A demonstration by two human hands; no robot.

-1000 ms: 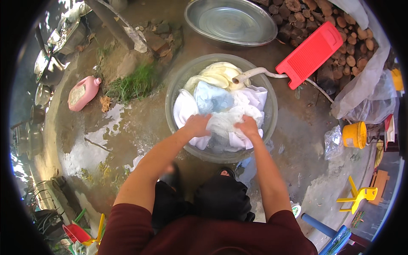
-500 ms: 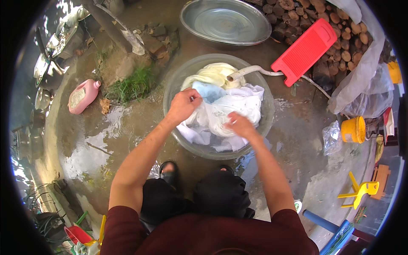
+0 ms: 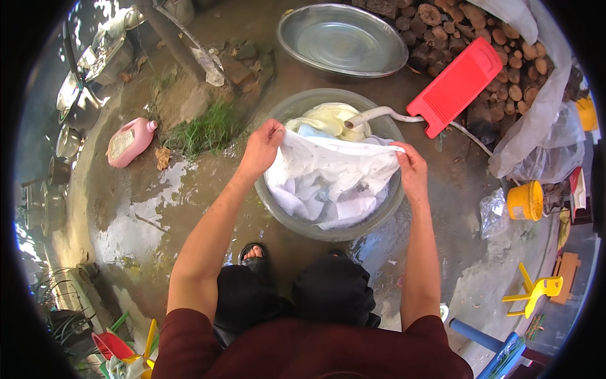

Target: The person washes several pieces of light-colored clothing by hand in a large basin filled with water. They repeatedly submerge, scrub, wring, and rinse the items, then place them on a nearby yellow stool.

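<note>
I see left hand [image 3: 262, 145] and right hand [image 3: 413, 172], fingers pinched closed, holding thin white cloth [image 3: 334, 155] widely, so it spreads above round grey plastic basin [image 3: 329, 234]

Wet brown ground [image 3: 189, 218] gleams with pale reflections [image 3: 126, 226] at the frame's left, green grass [image 3: 205, 134] grows at upper left, cut logs [image 3: 499, 38] lie stacked at upper right, and a yellow chair [image 3: 538, 289] sits at lower right.

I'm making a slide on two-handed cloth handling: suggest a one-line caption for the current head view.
Left hand and right hand hold a white cloth spread between them over a round basin.
</note>
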